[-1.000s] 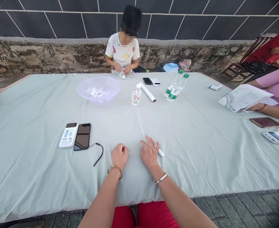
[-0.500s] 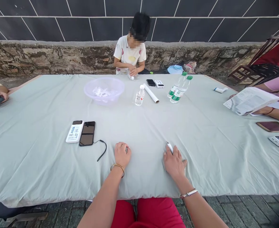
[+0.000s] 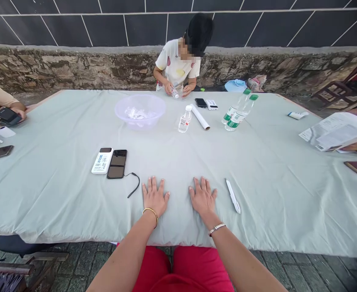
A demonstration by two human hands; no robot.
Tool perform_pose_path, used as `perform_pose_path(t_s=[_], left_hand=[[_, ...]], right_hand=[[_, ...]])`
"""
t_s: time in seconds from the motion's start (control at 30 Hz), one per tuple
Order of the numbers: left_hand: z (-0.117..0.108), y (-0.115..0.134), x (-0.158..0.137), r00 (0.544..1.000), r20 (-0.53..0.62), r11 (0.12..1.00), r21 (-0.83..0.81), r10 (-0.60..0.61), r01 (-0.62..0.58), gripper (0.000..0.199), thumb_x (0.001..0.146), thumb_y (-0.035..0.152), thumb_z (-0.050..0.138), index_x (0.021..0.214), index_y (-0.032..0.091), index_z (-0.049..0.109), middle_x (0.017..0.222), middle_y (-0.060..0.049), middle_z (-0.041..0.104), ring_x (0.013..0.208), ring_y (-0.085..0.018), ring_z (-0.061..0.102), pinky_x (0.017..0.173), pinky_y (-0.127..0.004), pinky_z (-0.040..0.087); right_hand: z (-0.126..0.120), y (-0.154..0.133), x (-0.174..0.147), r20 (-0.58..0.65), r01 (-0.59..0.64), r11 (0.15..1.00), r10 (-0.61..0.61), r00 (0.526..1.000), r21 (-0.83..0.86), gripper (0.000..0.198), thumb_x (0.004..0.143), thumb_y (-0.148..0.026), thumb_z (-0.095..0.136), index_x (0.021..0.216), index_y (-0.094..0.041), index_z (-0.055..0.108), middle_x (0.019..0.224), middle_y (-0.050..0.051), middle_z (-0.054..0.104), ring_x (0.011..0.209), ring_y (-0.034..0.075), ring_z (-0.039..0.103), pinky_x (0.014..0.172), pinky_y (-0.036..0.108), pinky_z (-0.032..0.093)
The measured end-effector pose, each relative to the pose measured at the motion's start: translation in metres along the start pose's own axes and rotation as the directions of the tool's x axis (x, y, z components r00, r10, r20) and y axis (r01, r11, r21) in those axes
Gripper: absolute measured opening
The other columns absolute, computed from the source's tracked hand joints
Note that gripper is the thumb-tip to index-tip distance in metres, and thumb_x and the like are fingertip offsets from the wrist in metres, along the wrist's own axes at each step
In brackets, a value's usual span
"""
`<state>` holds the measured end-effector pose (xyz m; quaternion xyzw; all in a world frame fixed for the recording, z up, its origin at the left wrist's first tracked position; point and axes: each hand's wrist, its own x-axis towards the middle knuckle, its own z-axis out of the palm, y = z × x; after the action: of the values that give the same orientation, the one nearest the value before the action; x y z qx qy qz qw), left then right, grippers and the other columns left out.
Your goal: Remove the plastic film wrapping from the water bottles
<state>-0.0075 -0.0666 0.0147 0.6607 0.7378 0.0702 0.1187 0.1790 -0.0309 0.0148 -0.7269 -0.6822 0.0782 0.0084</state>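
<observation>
My left hand point(image 3: 155, 197) lies flat on the cloth-covered table point(image 3: 172, 162), palm down with its fingers spread. Flat beside it, my right hand point(image 3: 203, 196) also has its fingers apart and holds nothing. A white pen point(image 3: 233, 196) rests on the cloth just right of my right hand, not touching it. To the left of my left hand are a black smartphone point(image 3: 117, 164) with a wrist strap point(image 3: 134, 185) and a white power bank point(image 3: 102, 161), side by side.
Farther back stand a translucent purple basin point(image 3: 140, 121) with white stuff inside, a small water bottle point(image 3: 185, 119), a white roll point(image 3: 200, 117) and two green-capped bottles point(image 3: 237, 113). A person opposite point(image 3: 178, 65) handles a bottle. Others sit at both sides, one with papers point(image 3: 339, 129).
My right hand has let go of the pen and moved left, now flat. My left hand has uncurled and spread its fingers. The view has shifted slightly left.
</observation>
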Motion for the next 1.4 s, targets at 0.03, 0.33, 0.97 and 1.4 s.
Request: perform_pose_path(t_s=[0.03,0.33,0.97,1.4], left_hand=[[0.001,0.0,0.0,1.0,-0.001,1.0,0.0,-0.003,0.003,0.06,0.091,0.05,0.036,0.145,0.024,0.036,0.156,-0.013,0.022,0.144,-0.034,0.013,0.113,-0.059,0.007],[0.003,-0.002,0.001,1.0,-0.008,1.0,0.025,0.019,-0.019,0.063,0.09,0.051,0.034,0.147,0.023,0.033,0.157,-0.015,0.021,0.145,-0.034,0.011,0.112,-0.06,0.006],[-0.006,-0.004,-0.015,1.0,0.001,0.989,0.145,-0.007,0.007,0.06,0.091,0.051,0.036,0.146,0.026,0.035,0.156,-0.011,0.024,0.144,-0.031,0.017,0.115,-0.053,0.01],[-0.006,-0.002,-0.019,0.999,-0.037,0.989,0.144,-0.011,0.016,0.057,0.093,0.047,0.037,0.145,0.024,0.037,0.155,-0.01,0.028,0.143,-0.03,0.02,0.114,-0.052,0.012]], right_hand=[[0.0,0.0,0.001,-0.004,0.001,1.0,-0.001,1.0,0.006,0.055,0.096,-0.042,0.027,0.146,-0.021,0.033,0.155,0.012,0.025,0.143,0.029,0.019,0.11,0.062,0.013],[-0.001,0.003,0.0,-0.041,-0.019,0.999,0.021,0.999,0.037,0.052,0.095,-0.039,0.032,0.143,-0.022,0.04,0.153,0.009,0.031,0.142,0.026,0.023,0.113,0.056,0.013],[-0.005,-0.005,-0.005,0.027,-0.006,0.999,0.004,1.0,0.048,0.055,0.095,-0.037,0.023,0.147,-0.02,0.031,0.156,0.01,0.022,0.143,0.029,0.016,0.111,0.06,0.01],[-0.004,-0.003,-0.003,0.033,0.007,0.997,-0.01,0.999,0.073,0.055,0.095,-0.035,0.025,0.147,-0.019,0.032,0.156,0.011,0.022,0.143,0.029,0.015,0.11,0.061,0.009]])
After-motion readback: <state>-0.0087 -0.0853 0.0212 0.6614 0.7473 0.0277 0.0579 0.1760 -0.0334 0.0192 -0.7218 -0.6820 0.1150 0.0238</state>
